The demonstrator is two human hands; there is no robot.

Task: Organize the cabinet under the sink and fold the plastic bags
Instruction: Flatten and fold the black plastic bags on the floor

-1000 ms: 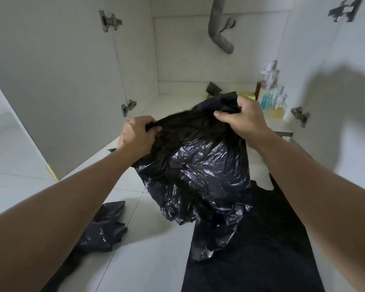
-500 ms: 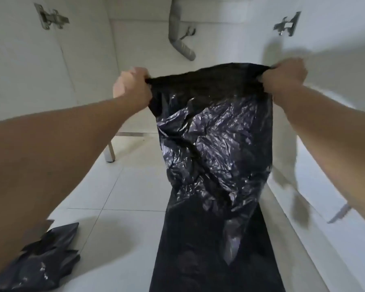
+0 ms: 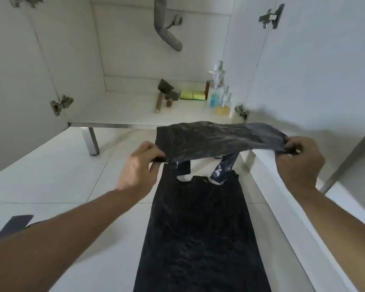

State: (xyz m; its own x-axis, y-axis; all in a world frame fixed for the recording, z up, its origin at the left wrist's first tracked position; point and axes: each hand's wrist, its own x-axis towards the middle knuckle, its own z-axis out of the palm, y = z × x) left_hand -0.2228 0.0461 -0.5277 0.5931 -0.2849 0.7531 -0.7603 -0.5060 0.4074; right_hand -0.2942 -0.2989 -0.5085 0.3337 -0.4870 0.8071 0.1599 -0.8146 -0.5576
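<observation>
While each grip pinches one end of the black bag, the bag hangs stretched flat between them, just above the floor. The left hand nips the left corner with thumb and fingers. The right hand curls tight round the right end, where the plastic bunches up.

The held bag runs side to side, from hand to hand. Under it lies another black bag, spread flat on the floor. That one runs the other way, long and straight, from near the person out toward the cabinet. So the two bags cross like a plus sign. Both hands sit about the same way off from the flat bag's far end, one on each side. I think the held bag will need a turn before it can lie neatly on top.

The plastic is thin, shiny and full of crinkles. Two loop handles dangle below the held bag. The floor tiles are smooth and white.

Inside the cabinet stand clear bottles, yellow sponges and a brush. A grey pipe bends down above them.
</observation>
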